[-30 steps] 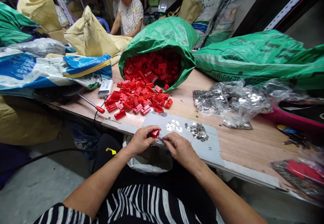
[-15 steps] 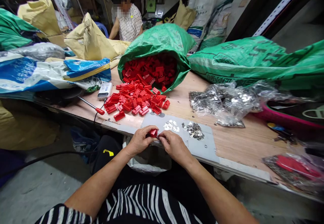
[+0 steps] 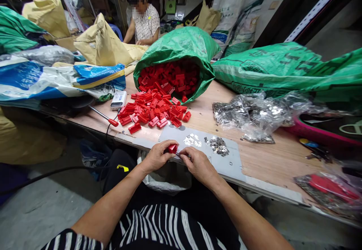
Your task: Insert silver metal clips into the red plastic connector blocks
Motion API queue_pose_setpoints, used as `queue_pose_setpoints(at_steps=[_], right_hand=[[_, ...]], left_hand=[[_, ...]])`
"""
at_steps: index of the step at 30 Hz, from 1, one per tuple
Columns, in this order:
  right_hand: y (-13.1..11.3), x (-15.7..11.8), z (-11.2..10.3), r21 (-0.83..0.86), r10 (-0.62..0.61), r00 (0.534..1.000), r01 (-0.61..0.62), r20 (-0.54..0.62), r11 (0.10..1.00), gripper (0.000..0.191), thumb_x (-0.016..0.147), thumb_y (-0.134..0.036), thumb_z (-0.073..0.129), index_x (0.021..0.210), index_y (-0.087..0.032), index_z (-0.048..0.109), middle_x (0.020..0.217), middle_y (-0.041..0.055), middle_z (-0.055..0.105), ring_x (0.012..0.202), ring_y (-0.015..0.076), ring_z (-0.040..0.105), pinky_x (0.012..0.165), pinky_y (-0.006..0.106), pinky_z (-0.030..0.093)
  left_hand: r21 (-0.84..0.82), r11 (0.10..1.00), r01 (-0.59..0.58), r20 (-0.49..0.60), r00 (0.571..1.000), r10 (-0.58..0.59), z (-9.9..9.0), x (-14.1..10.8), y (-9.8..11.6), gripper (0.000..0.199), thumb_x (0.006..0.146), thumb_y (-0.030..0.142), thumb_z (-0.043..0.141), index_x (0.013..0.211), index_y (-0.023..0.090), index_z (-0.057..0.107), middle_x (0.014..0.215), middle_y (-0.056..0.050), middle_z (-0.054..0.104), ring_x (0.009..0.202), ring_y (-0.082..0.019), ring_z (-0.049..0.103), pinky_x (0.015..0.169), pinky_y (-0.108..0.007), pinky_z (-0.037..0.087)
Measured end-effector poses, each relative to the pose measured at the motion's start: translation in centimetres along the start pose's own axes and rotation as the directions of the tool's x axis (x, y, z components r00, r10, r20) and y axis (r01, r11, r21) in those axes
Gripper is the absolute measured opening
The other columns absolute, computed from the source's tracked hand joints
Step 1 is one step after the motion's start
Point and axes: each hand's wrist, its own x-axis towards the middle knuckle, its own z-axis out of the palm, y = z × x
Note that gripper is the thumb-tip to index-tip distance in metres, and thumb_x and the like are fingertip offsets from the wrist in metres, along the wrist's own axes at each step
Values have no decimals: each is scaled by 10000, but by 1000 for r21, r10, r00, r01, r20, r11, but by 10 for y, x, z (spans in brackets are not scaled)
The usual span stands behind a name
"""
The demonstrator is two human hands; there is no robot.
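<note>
Close to the table's front edge, my left hand (image 3: 158, 156) is closed on a small red plastic part (image 3: 172, 149), held between thumb and fingers. My right hand (image 3: 197, 163) is pinched just to the right of it. A thin dark bit shows at its fingertips, too small to name. Beyond my hands, a grey mat (image 3: 181, 131) bears a pile of flat shiny metal pieces (image 3: 192, 140) and a darker heap of small metal pieces (image 3: 218, 146). Many similar red parts (image 3: 152, 108) lie loose at the back left, spilling from a green woven sack (image 3: 181, 42).
An open white bag (image 3: 166, 184) hangs below the table edge. A red-handled lever (image 3: 113, 122) and a small white device (image 3: 118, 100) stand left. Clear bags of metal pieces (image 3: 254, 114) lie right. A person (image 3: 145, 23) works across the table.
My hands stay together at the red part, and the fingertips have drawn slightly apart. The whole view has shifted a little. The person opposite has brought a hand forward.
</note>
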Motion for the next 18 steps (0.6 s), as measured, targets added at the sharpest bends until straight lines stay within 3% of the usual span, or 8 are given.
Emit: queue_pose_setpoints(at_steps=[9, 15, 18], right_hand=[[0, -1, 0, -42, 13, 1000, -13, 3, 999, 128, 891, -196, 481, 878, -202, 608, 874, 35, 627, 814, 159, 583, 725, 262, 416], [-8, 3, 8, -187, 44, 999, -43, -2, 981, 134, 898, -198, 463, 871, -194, 594, 864, 44, 617, 798, 164, 582, 695, 261, 403], [-7, 3, 10, -171, 41, 999, -39, 6, 985, 134, 906, -212, 455, 912, -203, 589, 892, 41, 617, 824, 169, 588, 708, 269, 410]], left_hand=[[24, 1000, -3, 0, 1000, 2, 1, 0, 0, 357, 767, 141, 607, 1116, 219, 595, 1076, -36, 674, 983, -179, 609, 913, -313, 453], [38, 999, -7, -57, 998, 9, 8, 0, -1, 353, 766, 121, 600, 1106, 214, 597, 1106, -41, 668, 1017, -182, 602, 920, -309, 444], [21, 1000, 2, -73, 997, -1, 9, -1, 1, 335, 756, 117, 609, 1078, 211, 599, 1065, -38, 667, 982, -178, 604, 892, -300, 445]])
